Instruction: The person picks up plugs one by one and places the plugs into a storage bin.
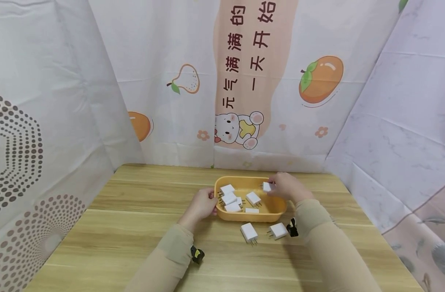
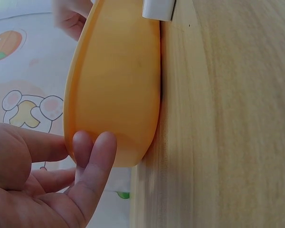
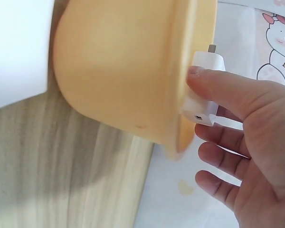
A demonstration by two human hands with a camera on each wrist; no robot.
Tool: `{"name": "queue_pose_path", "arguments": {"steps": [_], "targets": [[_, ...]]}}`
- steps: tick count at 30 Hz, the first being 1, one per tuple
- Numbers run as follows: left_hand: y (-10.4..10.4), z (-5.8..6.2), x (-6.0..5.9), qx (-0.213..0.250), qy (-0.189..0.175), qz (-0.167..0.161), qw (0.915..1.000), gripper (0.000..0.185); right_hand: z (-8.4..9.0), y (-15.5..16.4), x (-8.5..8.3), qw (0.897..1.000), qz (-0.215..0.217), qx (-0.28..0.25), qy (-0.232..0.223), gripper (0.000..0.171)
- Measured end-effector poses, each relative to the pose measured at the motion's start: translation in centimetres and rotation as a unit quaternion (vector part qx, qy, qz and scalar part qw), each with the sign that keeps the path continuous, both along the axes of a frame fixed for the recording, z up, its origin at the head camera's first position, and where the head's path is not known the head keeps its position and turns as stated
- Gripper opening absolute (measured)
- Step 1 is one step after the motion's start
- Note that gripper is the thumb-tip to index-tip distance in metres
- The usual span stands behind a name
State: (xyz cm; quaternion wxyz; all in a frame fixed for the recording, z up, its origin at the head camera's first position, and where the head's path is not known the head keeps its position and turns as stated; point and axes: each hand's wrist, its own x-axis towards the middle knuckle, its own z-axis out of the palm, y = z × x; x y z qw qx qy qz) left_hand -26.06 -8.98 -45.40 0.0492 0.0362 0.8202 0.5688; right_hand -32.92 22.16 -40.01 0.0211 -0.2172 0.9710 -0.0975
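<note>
At the tray's left end, the left hand (image 1: 201, 204) rests with its fingers (image 2: 92, 164) nearly straight against the outer wall of the orange tray (image 1: 273, 211), steadying it and gripping nothing. Just past those fingertips, inside the tray, lie several white plug adapters (image 1: 232, 199) in a loose heap. Further right, over the tray's far right rim, the right hand (image 1: 286, 187) pinches one white adapter (image 3: 203, 90) between thumb and fingers; its prongs point away from the palm, toward the tray's interior, so its long axis runs roughly along the thumb. Nearer the person than that hand, two more adapters (image 1: 248, 232) lie on the wooden table (image 1: 116, 243), closer to the right hand than the left.
</note>
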Motion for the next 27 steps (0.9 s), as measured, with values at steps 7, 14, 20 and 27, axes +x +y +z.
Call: {"name": "queue_pose_path", "arguments": {"steps": [7, 14, 20, 27], "targets": [[0.06, -0.04, 0.02, 0.005, -0.004, 0.001, 1.0000, 0.026, -0.65, 0.14, -0.16, 1.000, -0.003, 0.000, 0.018, 0.030], [0.05, 0.01, 0.09, 0.003, -0.009, 0.004, 1.0000, 0.025, -0.70, -0.15, -0.09, 1.000, 0.001, 0.007, 0.028, 0.031], [0.10, 0.05, 0.04, -0.001, -0.005, 0.001, 1.0000, 0.025, -0.75, -0.18, 0.04, 0.999, -0.001, 0.029, 0.041, 0.033], [0.07, 0.04, 0.09, 0.001, -0.007, 0.003, 1.0000, 0.026, -0.86, 0.01, 0.05, 0.999, 0.000, 0.018, 0.041, 0.034]]}}
